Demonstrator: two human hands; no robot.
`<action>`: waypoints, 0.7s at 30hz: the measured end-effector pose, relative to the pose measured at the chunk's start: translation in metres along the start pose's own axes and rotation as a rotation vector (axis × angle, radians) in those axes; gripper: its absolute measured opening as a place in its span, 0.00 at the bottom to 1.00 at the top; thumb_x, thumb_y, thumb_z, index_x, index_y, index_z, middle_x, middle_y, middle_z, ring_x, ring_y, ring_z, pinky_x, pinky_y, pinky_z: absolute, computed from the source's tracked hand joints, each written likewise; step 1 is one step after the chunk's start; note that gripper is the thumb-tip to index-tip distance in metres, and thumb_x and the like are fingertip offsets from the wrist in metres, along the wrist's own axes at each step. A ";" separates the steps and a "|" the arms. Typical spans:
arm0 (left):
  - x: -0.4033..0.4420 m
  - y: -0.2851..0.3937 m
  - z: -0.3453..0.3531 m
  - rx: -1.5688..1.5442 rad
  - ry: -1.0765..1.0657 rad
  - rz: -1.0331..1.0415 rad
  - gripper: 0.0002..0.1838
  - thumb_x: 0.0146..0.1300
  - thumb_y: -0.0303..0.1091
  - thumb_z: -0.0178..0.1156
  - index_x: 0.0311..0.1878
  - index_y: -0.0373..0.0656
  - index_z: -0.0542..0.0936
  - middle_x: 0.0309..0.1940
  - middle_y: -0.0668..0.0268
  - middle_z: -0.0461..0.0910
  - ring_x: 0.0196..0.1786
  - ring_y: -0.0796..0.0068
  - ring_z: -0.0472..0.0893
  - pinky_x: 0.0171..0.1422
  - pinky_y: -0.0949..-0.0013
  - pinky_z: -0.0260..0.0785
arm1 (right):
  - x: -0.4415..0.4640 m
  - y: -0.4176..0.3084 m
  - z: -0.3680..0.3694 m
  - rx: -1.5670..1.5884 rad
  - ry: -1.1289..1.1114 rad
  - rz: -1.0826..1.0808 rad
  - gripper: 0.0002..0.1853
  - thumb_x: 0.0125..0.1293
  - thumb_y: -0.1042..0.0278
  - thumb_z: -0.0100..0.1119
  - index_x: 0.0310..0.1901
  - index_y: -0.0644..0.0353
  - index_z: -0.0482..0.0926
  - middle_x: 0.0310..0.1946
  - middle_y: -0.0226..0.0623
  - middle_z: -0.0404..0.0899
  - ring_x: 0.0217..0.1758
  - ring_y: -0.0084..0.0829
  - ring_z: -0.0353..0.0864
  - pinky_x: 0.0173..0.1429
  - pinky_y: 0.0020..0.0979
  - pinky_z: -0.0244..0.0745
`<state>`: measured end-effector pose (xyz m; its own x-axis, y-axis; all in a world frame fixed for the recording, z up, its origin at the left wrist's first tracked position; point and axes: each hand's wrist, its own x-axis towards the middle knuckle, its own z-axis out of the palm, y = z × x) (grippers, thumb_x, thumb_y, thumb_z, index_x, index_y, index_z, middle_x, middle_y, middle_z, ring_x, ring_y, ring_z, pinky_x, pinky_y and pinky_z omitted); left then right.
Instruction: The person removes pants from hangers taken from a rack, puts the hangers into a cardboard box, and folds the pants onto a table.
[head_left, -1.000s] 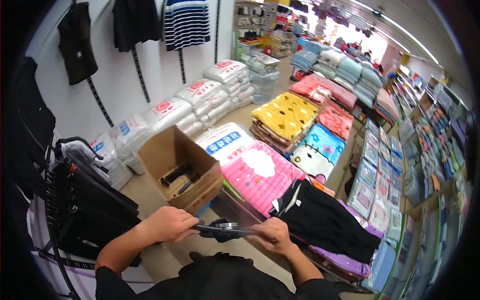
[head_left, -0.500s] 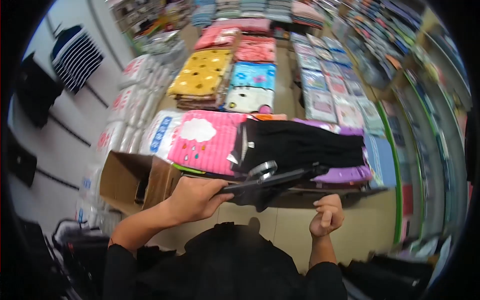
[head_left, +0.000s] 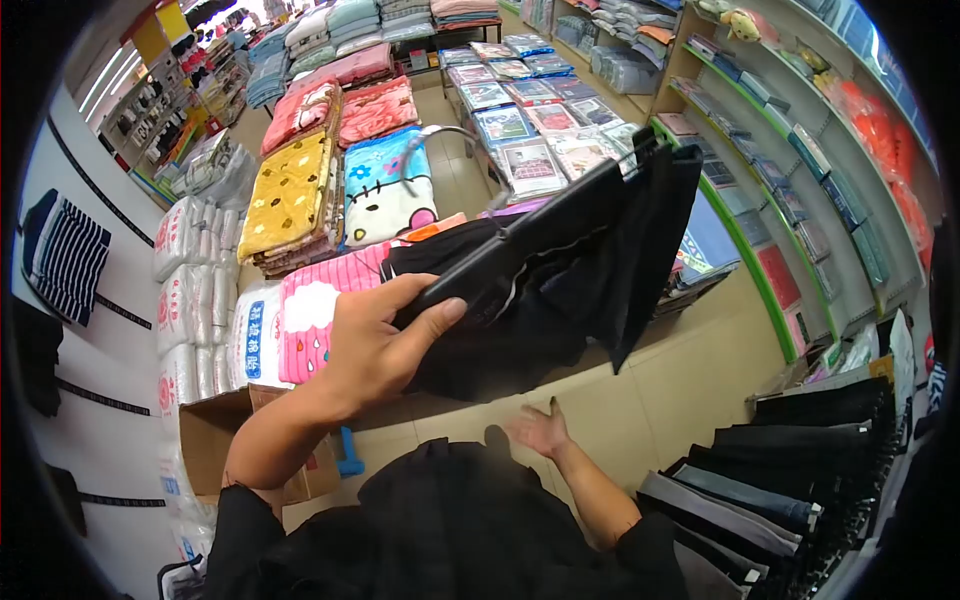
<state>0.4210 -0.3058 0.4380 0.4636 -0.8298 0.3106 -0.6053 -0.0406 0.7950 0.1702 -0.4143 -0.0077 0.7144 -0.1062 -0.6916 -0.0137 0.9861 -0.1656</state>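
Note:
My left hand [head_left: 385,335] grips the near end of a black hanger [head_left: 520,235], thumb on top. The hanger slants up to the right, with its metal hook pointing toward the blankets and a clip at its far end. A black garment [head_left: 585,290] hangs from it and hides part of the display behind. My right hand [head_left: 540,428] is low in the middle, over the floor, with its fingers spread and nothing in it. Behind the garment, a pink blanket [head_left: 305,312] with a white cloud lies folded, partly covered by black cloth.
A cardboard box [head_left: 215,440] stands at the lower left, beside white packed bags [head_left: 178,290]. Yellow blankets [head_left: 285,200] are stacked beyond. Packaged goods [head_left: 530,165] lie on a table. Shelves [head_left: 770,200] line the right side, above a rack of hanging trousers [head_left: 740,500].
The view has turned to the right. My left hand has raised the hanger and garment. My right hand, on the hanger one second ago, has let go, moved lower and spread its fingers.

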 end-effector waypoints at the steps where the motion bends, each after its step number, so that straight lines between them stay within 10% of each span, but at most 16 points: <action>1: 0.001 -0.003 -0.002 -0.005 0.009 -0.016 0.13 0.69 0.35 0.69 0.48 0.35 0.86 0.23 0.65 0.83 0.27 0.84 0.78 0.32 0.72 0.70 | 0.003 -0.010 0.006 0.168 -0.059 -0.087 0.49 0.73 0.21 0.30 0.79 0.56 0.56 0.68 0.57 0.73 0.64 0.55 0.79 0.66 0.53 0.76; 7: -0.013 -0.054 -0.027 0.078 0.040 -0.070 0.14 0.68 0.34 0.69 0.49 0.34 0.86 0.25 0.67 0.83 0.30 0.83 0.79 0.36 0.74 0.71 | 0.008 -0.128 0.068 0.306 -0.304 -0.813 0.50 0.69 0.18 0.37 0.79 0.53 0.62 0.75 0.40 0.70 0.76 0.52 0.67 0.79 0.58 0.60; 13: -0.048 -0.124 -0.054 0.103 0.026 -0.145 0.13 0.64 0.30 0.71 0.50 0.36 0.87 0.29 0.62 0.86 0.33 0.77 0.83 0.40 0.71 0.75 | -0.006 -0.165 0.108 0.423 -0.336 -0.613 0.44 0.74 0.26 0.40 0.80 0.50 0.60 0.83 0.37 0.55 0.85 0.47 0.52 0.85 0.57 0.46; 21: -0.028 -0.219 -0.067 0.030 -0.084 0.139 0.14 0.56 0.28 0.75 0.47 0.41 0.86 0.34 0.58 0.87 0.32 0.59 0.86 0.37 0.63 0.77 | 0.089 -0.159 0.119 0.140 -0.157 -0.696 0.28 0.78 0.40 0.46 0.63 0.55 0.78 0.64 0.36 0.79 0.68 0.42 0.76 0.78 0.50 0.67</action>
<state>0.5841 -0.2360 0.2902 0.3188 -0.8722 0.3711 -0.6793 0.0628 0.7312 0.3189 -0.5656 0.0407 0.6172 -0.7057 -0.3478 0.5626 0.7049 -0.4319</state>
